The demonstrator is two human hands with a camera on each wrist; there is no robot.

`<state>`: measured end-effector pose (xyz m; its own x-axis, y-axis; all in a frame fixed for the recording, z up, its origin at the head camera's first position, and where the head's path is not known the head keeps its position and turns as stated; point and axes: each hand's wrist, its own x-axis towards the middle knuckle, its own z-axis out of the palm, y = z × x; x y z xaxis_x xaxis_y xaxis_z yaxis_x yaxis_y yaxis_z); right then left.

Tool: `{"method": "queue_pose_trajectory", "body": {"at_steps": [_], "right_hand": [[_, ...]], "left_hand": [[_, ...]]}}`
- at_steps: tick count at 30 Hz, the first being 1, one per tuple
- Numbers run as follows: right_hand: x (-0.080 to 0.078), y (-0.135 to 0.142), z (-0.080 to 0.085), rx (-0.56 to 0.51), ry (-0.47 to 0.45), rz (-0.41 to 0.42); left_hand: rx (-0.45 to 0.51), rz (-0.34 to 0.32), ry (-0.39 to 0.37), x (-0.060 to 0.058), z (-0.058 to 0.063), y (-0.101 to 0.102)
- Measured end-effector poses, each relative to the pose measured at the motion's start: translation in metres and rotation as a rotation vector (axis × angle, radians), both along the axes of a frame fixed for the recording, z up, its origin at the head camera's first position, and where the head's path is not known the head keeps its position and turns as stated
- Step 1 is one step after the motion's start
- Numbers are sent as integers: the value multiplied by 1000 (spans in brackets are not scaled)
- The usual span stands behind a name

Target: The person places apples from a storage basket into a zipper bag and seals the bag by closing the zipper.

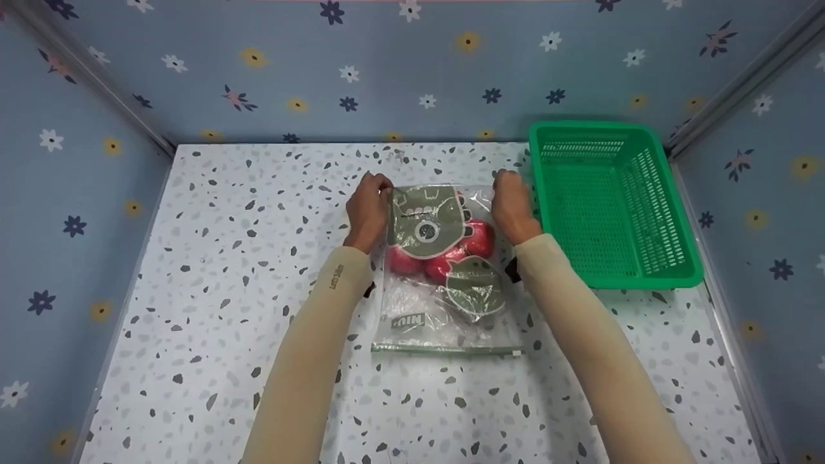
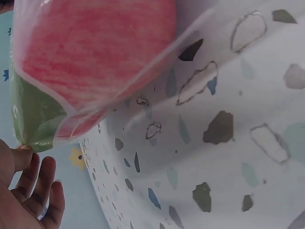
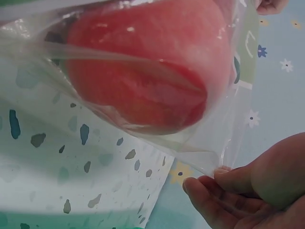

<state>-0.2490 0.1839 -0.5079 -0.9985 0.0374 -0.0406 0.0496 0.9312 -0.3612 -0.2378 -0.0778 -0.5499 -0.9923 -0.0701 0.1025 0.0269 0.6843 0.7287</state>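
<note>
A clear plastic zip bag [image 1: 412, 299] with a green cartoon print lies in the middle of the table, its green slider edge nearest me. Inside are several red, round fruits [image 1: 478, 238] that look like apples or peaches; the print partly hides them. My left hand [image 1: 368, 209] pinches the bag's far left corner between thumb and finger, as the left wrist view shows at the green printed corner [image 2: 38, 119]. At the far right corner, my right hand [image 1: 514, 203] pinches the clear plastic, with one red fruit [image 3: 143, 71] close by inside the bag.
A green plastic basket [image 1: 693, 258] stands at the back right, close beside my right forearm. The speckled white table [image 1: 213, 270] is bordered by flower-patterned panels [image 1: 399, 71] at the back and both sides.
</note>
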Motion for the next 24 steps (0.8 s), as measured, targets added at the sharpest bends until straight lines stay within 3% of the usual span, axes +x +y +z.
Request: {"method": "queue_pose_trajectory", "body": {"at_steps": [8,14,19,24], "right_hand": [[-9,-7,0,10,27,-30],[-10,-7,-4,38,77,17],[-3,-5,-5,28,-12,32],[14,5,-7,5,-69,57]], "left_hand": [[-24,30,11,-7,4,3],[3,-9,-15,-6,6,2],[28,-23,-79,1,1,3],[87,-43,-111,17,-5,6]]}}
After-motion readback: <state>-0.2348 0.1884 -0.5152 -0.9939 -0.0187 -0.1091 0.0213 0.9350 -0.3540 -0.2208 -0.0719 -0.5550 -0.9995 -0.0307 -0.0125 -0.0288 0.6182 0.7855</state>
